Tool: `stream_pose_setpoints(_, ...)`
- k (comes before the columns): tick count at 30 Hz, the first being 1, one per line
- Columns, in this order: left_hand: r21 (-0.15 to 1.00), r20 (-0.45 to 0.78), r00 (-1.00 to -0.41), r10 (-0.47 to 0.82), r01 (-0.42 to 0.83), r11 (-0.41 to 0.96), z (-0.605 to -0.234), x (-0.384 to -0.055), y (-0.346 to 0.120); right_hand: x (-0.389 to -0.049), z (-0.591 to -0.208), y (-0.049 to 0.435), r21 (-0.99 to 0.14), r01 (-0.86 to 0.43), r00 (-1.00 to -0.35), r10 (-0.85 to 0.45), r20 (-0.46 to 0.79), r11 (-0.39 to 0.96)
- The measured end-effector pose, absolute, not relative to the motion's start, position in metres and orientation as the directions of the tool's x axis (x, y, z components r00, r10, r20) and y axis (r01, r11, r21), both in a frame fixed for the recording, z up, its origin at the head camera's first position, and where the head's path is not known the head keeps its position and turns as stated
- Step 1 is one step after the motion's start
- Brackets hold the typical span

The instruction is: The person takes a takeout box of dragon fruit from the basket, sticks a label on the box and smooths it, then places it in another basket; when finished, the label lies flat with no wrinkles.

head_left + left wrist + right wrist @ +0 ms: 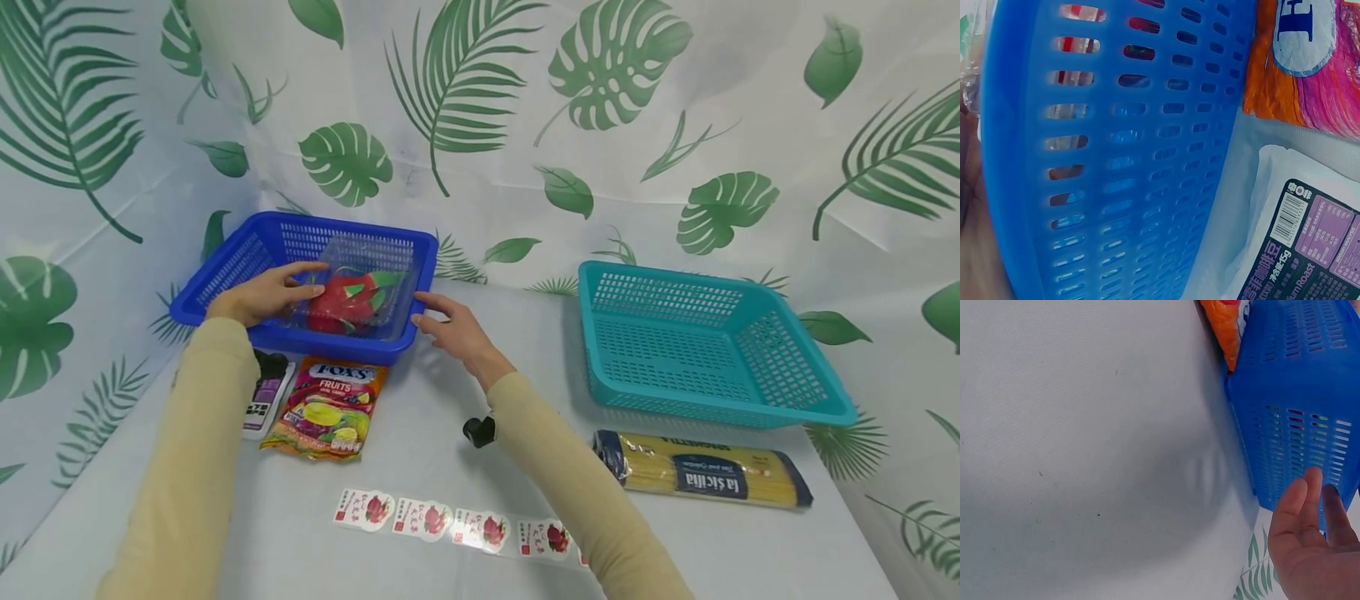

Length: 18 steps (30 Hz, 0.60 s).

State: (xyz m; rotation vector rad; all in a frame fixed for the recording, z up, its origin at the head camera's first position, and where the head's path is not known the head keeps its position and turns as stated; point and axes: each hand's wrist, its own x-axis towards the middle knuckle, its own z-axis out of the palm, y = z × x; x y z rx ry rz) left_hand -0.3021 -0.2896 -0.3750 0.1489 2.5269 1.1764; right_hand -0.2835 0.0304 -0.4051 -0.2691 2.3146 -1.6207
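A clear plastic box [392, 310] with red, green-tipped dragon fruit [337, 305] in it lies in the right part of the blue basket [225, 287]. At the box's left side is my left hand [258, 296], reaching over the front rim with thumb and forefinger extended and apart. My right hand [457, 333] is beside the basket's right end, its fingers spread and pointing at the rim. The right wrist view shows these fingers [1300, 503] loosely bent in front of the slotted wall, holding nothing. Only part of the left palm [975, 237] shows in the left wrist view.
Before the blue basket lie a FOX'S candy bag [330, 410] and a white-and-purple pouch [264, 404]. A strip of dragon fruit stickers [431, 518] is nearer. On the right are a teal basket [675, 354] and a spaghetti pack [705, 471]. A small black object [478, 431] sits mid-table.
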Motion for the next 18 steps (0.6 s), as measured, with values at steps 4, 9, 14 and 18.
stream_pose_setpoints(4,0.767,-0.268,-0.933,0.241,-0.055,0.639,-0.3755,-0.3032,-0.2897,-0.2835,-0.4045,0.0301,-0.941,0.02,-0.935,-0.328,-0.138,0.338)
stream_pose_setpoints(9,0.788,-0.28,-0.926,0.254,-0.071,0.611,-0.376,-0.3038,-0.2902,-0.2832,-0.4046,0.03,-0.942,0.019,-0.935,-0.328,-0.136,0.336)
stream_pose_setpoints(14,0.81,-0.295,-0.917,0.268,-0.091,0.579,-0.3746,-0.3021,-0.2893,-0.2829,-0.4045,0.0308,-0.943,0.015,-0.934,-0.333,-0.132,0.333)
stream_pose_setpoints(18,0.825,-0.294,-0.914,0.279,-0.095,0.557,-0.3743,-0.302,-0.2872,-0.2831,-0.4038,0.0317,-0.946,0.009,-0.933,-0.338,-0.124,0.324)
